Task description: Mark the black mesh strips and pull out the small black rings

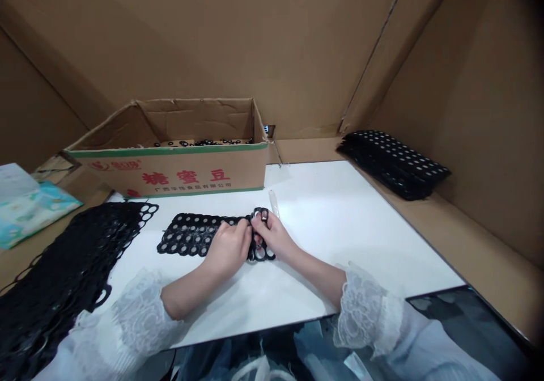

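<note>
A black sheet with rows of round pale discs (pixel 187 236) lies on the white board in front of me. My left hand (pixel 229 245) is closed on the sheet right of its middle, fingers bent down over it. At the sheet's right end, my right hand (pixel 274 236) pinches the black edge between thumb and fingers, and the edge is a little raised there. Open rings show below the right fingertips. The two hands are close together. What lies under the left fingers is hidden.
A cardboard box (pixel 204 168) holding small black rings stands behind. At the left lies a pile of black ringed sheets (pixel 72 262), near a floral packet (pixel 38 208). Stacked dotted sheets (pixel 395 163) rest at the right. A clear strip (pixel 273 202) lies behind my right hand.
</note>
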A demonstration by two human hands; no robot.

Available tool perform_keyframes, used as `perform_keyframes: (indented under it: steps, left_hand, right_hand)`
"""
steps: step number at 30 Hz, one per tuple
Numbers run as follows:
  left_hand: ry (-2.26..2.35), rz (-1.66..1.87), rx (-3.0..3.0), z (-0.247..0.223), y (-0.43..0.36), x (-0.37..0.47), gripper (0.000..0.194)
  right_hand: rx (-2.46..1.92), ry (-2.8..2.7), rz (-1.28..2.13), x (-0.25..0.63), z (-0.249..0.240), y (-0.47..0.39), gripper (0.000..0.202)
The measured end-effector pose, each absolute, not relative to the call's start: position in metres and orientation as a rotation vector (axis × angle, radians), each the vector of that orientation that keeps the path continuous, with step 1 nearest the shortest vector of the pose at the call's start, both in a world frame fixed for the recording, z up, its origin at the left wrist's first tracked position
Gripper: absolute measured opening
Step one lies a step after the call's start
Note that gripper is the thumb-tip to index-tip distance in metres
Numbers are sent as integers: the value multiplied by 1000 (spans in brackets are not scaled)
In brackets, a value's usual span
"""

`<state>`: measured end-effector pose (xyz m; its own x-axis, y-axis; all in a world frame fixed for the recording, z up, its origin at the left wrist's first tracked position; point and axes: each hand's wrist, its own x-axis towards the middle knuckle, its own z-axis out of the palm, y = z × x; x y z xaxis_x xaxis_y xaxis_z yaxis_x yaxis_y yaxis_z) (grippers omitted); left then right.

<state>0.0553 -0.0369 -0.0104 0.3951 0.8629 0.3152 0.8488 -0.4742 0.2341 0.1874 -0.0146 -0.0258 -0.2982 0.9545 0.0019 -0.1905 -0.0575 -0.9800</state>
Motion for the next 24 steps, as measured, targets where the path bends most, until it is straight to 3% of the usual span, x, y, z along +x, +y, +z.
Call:
perform_keyframes:
  steps: [6,12,24]
  left_hand:
    - [1463,618,2117,-7,-40,54,19]
    - [1372,793,1893,-9,-32,51,25]
    - [1300,764,1904,-5,-42,54,22]
  right_hand:
    - [-818,-1158,1706,188,-22,-19,33]
    - [-795,-1198,1710,187,-26,-15,34]
    - [-810,-1274,1643,185,-29,-18,26]
